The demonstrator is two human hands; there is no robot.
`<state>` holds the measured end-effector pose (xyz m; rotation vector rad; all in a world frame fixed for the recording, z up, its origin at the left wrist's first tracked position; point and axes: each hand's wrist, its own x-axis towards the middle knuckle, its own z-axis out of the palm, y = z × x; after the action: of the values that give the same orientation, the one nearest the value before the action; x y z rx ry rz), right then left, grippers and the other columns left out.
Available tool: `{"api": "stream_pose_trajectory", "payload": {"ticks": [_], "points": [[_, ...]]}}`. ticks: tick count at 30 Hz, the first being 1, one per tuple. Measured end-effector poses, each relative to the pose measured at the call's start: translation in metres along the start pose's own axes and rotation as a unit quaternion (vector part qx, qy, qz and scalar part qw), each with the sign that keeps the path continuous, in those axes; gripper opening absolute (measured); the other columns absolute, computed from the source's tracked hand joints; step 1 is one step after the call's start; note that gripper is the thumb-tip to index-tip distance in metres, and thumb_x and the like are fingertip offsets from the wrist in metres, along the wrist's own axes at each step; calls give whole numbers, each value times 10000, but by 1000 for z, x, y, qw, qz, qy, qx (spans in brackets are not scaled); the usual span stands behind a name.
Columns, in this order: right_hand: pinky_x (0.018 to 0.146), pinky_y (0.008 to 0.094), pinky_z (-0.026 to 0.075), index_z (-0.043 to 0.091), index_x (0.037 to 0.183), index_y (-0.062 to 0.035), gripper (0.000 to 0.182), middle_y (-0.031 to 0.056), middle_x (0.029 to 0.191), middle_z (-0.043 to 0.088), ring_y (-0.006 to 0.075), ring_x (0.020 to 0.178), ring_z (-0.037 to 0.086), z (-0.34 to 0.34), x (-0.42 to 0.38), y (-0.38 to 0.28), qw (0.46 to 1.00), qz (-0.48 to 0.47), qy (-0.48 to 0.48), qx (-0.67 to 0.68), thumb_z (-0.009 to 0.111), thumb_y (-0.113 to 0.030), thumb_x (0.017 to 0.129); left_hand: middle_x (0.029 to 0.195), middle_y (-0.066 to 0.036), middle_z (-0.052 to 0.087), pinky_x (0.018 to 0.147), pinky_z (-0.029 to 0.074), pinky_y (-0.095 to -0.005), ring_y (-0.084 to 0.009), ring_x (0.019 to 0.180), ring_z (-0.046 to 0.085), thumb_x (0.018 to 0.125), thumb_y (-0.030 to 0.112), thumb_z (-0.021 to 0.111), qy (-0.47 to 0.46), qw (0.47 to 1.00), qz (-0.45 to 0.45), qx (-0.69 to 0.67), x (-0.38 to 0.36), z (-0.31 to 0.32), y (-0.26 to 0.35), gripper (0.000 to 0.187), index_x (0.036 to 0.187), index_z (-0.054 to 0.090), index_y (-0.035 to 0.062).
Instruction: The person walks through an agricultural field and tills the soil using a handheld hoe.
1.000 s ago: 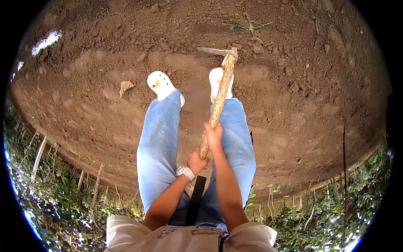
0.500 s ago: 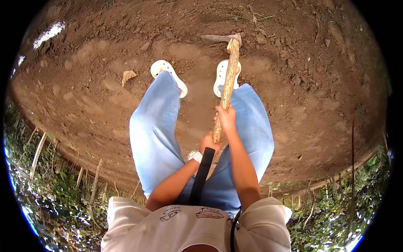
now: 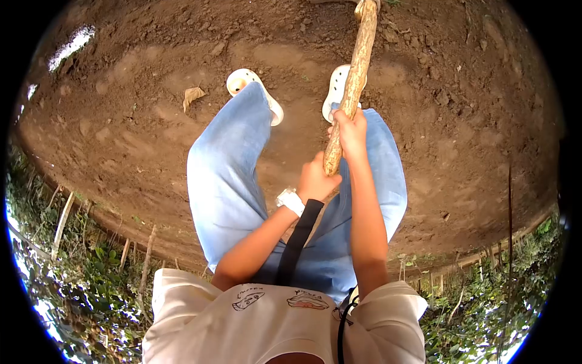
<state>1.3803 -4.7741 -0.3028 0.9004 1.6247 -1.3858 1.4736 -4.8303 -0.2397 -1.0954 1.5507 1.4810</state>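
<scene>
A hoe's rough wooden handle [image 3: 357, 67] slants up from between my legs to the top of the view. Only a sliver of the metal hoe head [image 3: 339, 1] shows at the top edge. My left hand [image 3: 319, 176], below a white wristwatch [image 3: 290, 201], is closed round the handle's near end. Farther up, my right hand [image 3: 350, 133] wraps round the handle, over the right shin. The handle passes in front of my right white clog [image 3: 335, 91].
Loose brown soil [image 3: 151, 145] surrounds my feet. My left white clog [image 3: 244, 80] stands on it, near a dry leaf [image 3: 193, 97]. Wooden stakes [image 3: 63, 224] and green plants [image 3: 97, 285] line the lower edges. A black strap [image 3: 297, 242] hangs before me.
Both hands and the hoe have moved up and slightly right in the view. The hoe head, fully visible before, is now mostly cut off by the top edge.
</scene>
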Motion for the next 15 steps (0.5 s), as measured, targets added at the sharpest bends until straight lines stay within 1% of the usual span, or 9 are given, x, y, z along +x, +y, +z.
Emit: {"api": "stream_pose_trajectory", "payload": {"ticks": [2, 4, 5, 7, 8, 10, 11, 14, 15], "points": [[382, 259, 407, 433, 821, -4, 205, 53, 590, 496, 126, 430, 505, 3, -2, -12, 1000, -17, 5, 0, 581, -108, 724, 587, -132, 561, 414, 452, -305, -193, 435, 567, 627, 52, 577, -14, 1000, 13, -15, -3, -8, 14, 342, 931, 471, -63], [385, 258, 409, 433, 823, 0, 208, 56, 595, 501, 127, 432, 505, 10, -6, -24, 998, -55, -1, 5, 580, -108, 724, 570, -186, 550, 512, 456, -370, -324, 543, 582, 601, 92, 607, 9, 998, 52, -32, -6, -16, 23, 287, 811, 459, -33], [389, 254, 409, 434, 825, 1, 209, 58, 596, 504, 126, 436, 506, 12, -8, -28, 998, -62, 2, 0, 581, -109, 724, 570, -186, 550, 512, 456, -370, -324, 543, 582, 601, 92, 607, 11, 998, 57, -34, -7, -20, 26, 287, 811, 459, -33], [390, 253, 407, 434, 825, 2, 209, 59, 598, 505, 126, 436, 505, 17, -11, -31, 998, -59, 0, 2, 580, -109, 724, 622, -119, 570, 415, 450, -294, -181, 454, 569, 632, 53, 579, -26, 998, 36, -54, -11, -29, 31, 325, 920, 469, -48], [391, 252, 406, 435, 826, 3, 208, 59, 600, 506, 126, 436, 504, 20, -12, -30, 999, -51, 0, 7, 579, -109, 725, 622, -119, 570, 415, 450, -294, -181, 454, 569, 632, 53, 579, -24, 997, 39, -56, -13, -33, 34, 325, 920, 469, -48], [386, 251, 398, 433, 816, -4, 198, 53, 599, 500, 125, 430, 494, 24, -18, -25, 999, -35, 7, 3, 579, -101, 723, 616, -111, 570, 414, 445, -286, -180, 457, 568, 630, 56, 582, -50, 996, -21, -64, -20, -40, 37, 328, 923, 470, -41], [386, 251, 396, 430, 814, -10, 196, 50, 597, 496, 124, 428, 489, 24, -23, -22, 1000, -13, 11, 11, 580, -96, 722, 616, -111, 570, 414, 445, -286, -180, 457, 568, 630, 56, 582, -50, 996, -27, -66, -24, -41, 35, 328, 923, 470, -41], [386, 250, 392, 419, 818, -25, 198, 43, 590, 480, 121, 427, 478, 18, -39, -3, 999, 49, 13, 8, 581, -82, 720, 598, -128, 569, 432, 448, -303, -199, 463, 575, 621, 73, 592, -73, 992, -88, -58, -41, -36, 18, 350, 932, 472, -37], [387, 250, 393, 417, 824, -27, 200, 45, 593, 479, 121, 429, 480, 15, -41, 9, 998, 61, 18, 14, 580, -82, 722, 582, -137, 564, 441, 449, -315, -217, 463, 577, 617, 85, 597, -44, 998, -44, -23, -43, -29, 2, 351, 922, 475, -37]]}}
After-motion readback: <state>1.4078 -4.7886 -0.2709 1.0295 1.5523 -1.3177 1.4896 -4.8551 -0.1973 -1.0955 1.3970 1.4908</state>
